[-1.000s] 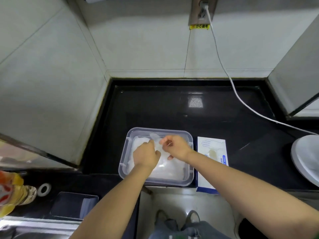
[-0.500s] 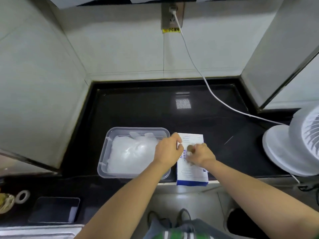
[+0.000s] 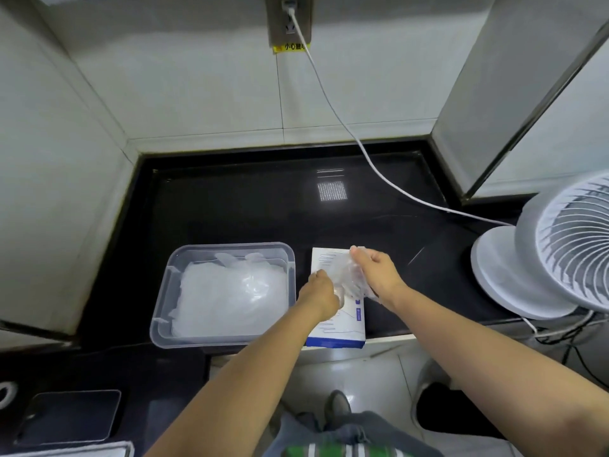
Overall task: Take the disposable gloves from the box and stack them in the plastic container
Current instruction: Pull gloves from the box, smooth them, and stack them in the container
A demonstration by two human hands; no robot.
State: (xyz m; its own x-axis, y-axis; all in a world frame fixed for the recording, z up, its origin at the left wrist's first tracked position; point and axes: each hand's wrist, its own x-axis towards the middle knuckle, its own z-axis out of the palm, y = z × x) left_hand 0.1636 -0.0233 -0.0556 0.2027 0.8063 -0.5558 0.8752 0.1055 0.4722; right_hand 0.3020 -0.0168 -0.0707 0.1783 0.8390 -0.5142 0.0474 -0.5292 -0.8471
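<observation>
A clear plastic container sits on the black counter, holding a stack of translucent gloves. To its right lies the white and blue glove box. Above the box a thin transparent glove is stretched between both hands. My right hand pinches its far end, raised over the box's back edge. My left hand grips the near end, close to the container's right wall. The box opening is hidden behind the glove and hands.
A white fan stands at the right edge of the counter, its white cable running up to a wall socket. A dark phone lies on the lower counter at left. Tiled walls enclose the counter on three sides.
Both hands left the container and went to the box. They now hold a glove lifted out of it, the right hand raised and farther back than half a second ago.
</observation>
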